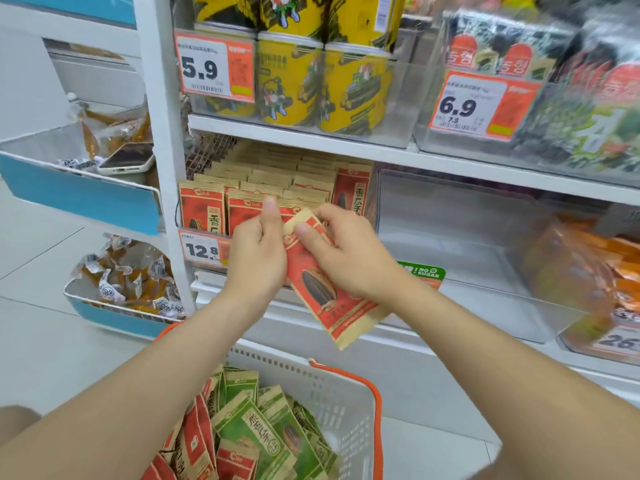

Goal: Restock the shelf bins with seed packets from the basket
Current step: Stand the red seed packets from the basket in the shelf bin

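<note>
Red seed packet [325, 296]: top and middle covered by right hand [346, 254]; left edge behind left hand [256, 258], whose fingertips are out of sight, grip unclear. Price tag 12.8 [201, 250]: right part hidden by that hand. Green tag [424, 271]: left part behind right wrist. Basket [332, 393]: cut by bottom edge, left side under left forearm. Orange packs [588, 271] at right blurred; their label [620, 341] cut off after 26. Fine print on tag 5.9 [207, 69] unreadable.
</note>
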{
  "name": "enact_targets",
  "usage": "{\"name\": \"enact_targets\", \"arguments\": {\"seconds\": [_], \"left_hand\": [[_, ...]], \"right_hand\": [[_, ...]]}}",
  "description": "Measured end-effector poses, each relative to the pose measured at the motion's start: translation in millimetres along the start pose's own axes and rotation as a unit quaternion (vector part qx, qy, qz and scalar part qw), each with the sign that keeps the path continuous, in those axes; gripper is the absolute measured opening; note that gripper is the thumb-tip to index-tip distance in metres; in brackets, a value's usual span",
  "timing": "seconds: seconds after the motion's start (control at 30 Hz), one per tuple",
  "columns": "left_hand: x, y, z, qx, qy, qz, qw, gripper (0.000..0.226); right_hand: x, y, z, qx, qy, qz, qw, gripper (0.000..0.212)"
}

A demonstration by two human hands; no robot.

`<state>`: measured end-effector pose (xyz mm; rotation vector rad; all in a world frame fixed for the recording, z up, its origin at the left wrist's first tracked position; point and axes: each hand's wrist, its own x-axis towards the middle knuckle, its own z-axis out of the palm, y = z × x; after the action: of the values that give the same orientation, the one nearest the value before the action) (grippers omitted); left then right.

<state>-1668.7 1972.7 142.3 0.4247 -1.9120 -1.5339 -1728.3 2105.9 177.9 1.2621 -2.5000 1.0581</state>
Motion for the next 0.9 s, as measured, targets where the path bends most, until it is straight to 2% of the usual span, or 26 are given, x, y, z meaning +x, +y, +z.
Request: {"name": "enact_targets", "arguments": {"seconds": [0.1,0.2,0.3,0.37,0.43,0.5,0.57,0.63,0.73,0.8,0.87,0.9], "left_hand": [[15.4,12.5,8.1,-0.05,0.025,-0.027,0.998,0.065],[25.5,8.8,14.7,0.064,0.026,0.09,0.994,0.044],[11.2,22.7,35.6,0.052,-0.033,0.14,0.988,0.054],[-1.8,31.2,44.7,0.064,0.005,0.144,0.987,0.059],[-5.0,28.5,43.8,0.103,0.073,0.126,0.984,0.064],[-3.0,24.0,39.5,0.121,0.079,0.107,0.984,0.069],[0.1,22.7,38.8,0.093,0.073,0.094,0.988,0.07],[2.6,22.5,40.2,0.038,0.082,0.091,0.992,0.064],[-6.4,26.2,40.6,0.016,0.105,0.123,0.987,0.041],[-17.8,30.8,40.9,0.006,0.069,0.153,0.986,0.033],[-21.7,33.0,38.1,-0.04,0.017,0.159,0.986,0.02],[-18.7,32.2,34.4,-0.057,-0.002,0.159,0.986,0.014]], "right_hand": [[9.6,12.8,-20.9,0.008,0.154,0.04,0.987,0.022],[14.2,21.8,-35.0,0.011,0.276,0.092,0.957,0.027],[11.6,17.9,-26.1,0.008,0.292,0.089,0.952,0.027],[8.2,11.9,-6.7,0.062,0.29,0.092,0.951,0.029],[7.0,8.4,8.9,0.132,0.298,0.128,0.937,0.042],[6.1,11.7,15.9,0.191,0.295,0.154,0.923,0.049],[5.1,14.5,16.6,0.239,0.292,0.166,0.911,0.049],[5.2,13.8,16.2,0.248,0.31,0.182,0.9,0.046],[7.0,11.2,13.5,0.213,0.379,0.193,0.88,0.04],[9.3,12.8,6.8,0.229,0.416,0.195,0.858,0.038],[9.0,15.0,-1.1,0.234,0.404,0.185,0.865,0.029],[8.1,16.4,-6.0,0.225,0.396,0.164,0.875,0.017]]}}
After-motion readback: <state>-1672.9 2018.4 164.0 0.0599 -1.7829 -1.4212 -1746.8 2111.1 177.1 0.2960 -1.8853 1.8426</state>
